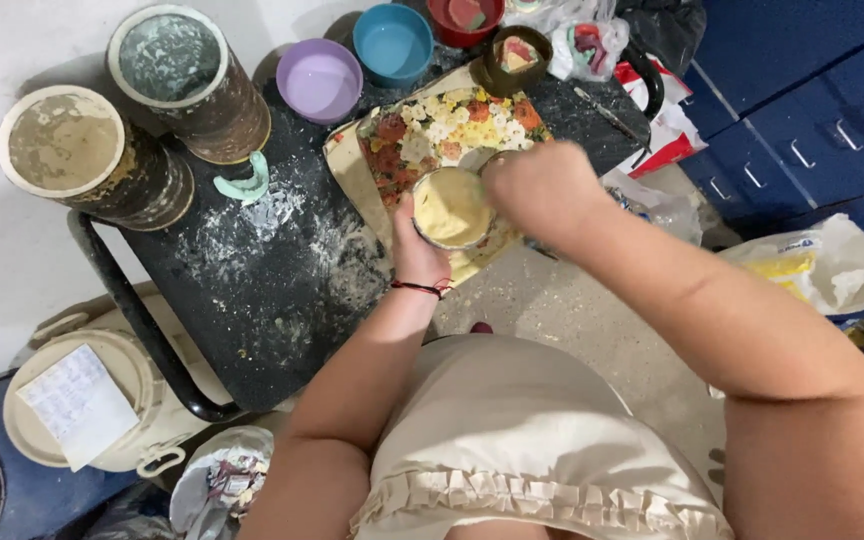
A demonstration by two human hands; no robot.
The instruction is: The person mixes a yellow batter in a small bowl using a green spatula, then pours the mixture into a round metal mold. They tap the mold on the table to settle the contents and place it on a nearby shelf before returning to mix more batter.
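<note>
Centrally: small round bowl (450, 207) of pale yellow paste, resting over flowered tray (432, 130) on dusty black table (262, 270). Left hand (414, 250) cupped bowl's near side. Right hand (542, 190) closed at bowl's far rim; whatever it gripped was hidden. Paste looked smooth, bowl nearly full. Lilac bowl (319, 80) and blue bowl (393, 42) stood empty behind; mixing judged well advanced.

Even, fairly bright indoor light with soft shadows, slight motion blur on the right hand (544, 187), mild wide-angle bending at edges.
</note>
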